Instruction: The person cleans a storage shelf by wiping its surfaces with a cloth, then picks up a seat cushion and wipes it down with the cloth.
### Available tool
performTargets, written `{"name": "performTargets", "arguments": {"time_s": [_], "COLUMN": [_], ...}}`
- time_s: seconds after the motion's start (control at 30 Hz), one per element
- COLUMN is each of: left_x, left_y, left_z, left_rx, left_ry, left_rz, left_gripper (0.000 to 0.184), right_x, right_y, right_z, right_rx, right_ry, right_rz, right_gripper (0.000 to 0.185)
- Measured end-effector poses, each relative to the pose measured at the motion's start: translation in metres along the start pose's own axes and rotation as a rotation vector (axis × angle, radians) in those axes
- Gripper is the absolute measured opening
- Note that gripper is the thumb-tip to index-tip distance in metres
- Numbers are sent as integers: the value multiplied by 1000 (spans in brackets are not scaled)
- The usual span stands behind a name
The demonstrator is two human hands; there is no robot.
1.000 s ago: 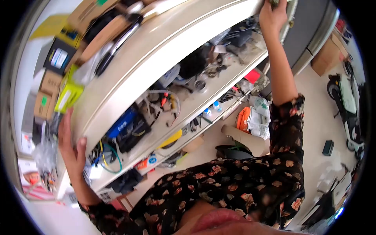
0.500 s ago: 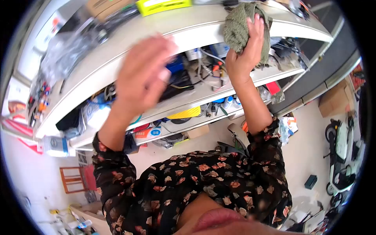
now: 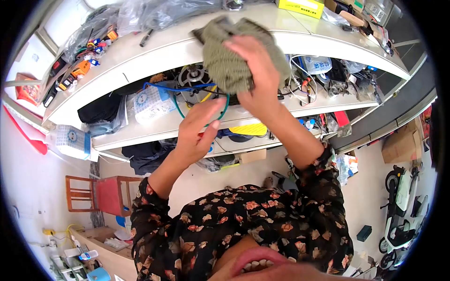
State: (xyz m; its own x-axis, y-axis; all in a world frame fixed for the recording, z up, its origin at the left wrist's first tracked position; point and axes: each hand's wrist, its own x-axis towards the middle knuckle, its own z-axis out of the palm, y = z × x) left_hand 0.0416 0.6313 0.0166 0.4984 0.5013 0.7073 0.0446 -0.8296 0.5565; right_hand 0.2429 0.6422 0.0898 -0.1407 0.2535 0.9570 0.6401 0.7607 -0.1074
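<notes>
I'd press the cloth (image 3: 222,65) flat along the twelve-o'clock shelf edge (image 3: 164,57), right hand (image 3: 260,72) gripping it, left hand (image 3: 196,132) unclenched.

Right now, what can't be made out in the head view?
Head view, all:
Upper shelf's front edge behind the green cloth: covered by it.
Palm of the right hand: turned towards the cloth.
Top of the yellow box: cut by the picture's upper edge.
Whatever sits behind the left hand: blocked by it.
</notes>
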Motion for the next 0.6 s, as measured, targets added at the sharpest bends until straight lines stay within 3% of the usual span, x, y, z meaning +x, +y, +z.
{"name": "performTargets", "arguments": {"time_s": [0.07,0.13,0.2,0.23,0.37,0.47,0.53,0.6], "left_x": [-20,-30,-54,-76,-84,-83,-73,-63], "left_y": [-5,-1,-7,-22,-3,7,2,-6], "left_z": [-2,-1,5,5,-3,-28,-59,-101], "left_rx": [-149,-470,-740,-776,-970,-988,-786,-292], "left_ry": [152,277,375,301,641,838,1132,1057], "left_rz": [-198,-216,-264,-358,-656,-687,-564,-416], "left_gripper": [53,65,68,72,59,54,44,43], "right_x": [-13,-28,-43,-48,-59,-40,-24,1], "right_y": [-30,-50,-62,-65,-86,-73,-54,-33], "right_z": [14,30,47,53,61,44,30,11], "right_rx": [397,505,413,384,494,350,135,-84], "right_ry": [-57,-197,-370,-529,-805,-934,-669,-478], "right_rz": [275,356,273,250,250,-19,-154,-240], "right_gripper": [64,65,65,68,75,72,57,57]}}
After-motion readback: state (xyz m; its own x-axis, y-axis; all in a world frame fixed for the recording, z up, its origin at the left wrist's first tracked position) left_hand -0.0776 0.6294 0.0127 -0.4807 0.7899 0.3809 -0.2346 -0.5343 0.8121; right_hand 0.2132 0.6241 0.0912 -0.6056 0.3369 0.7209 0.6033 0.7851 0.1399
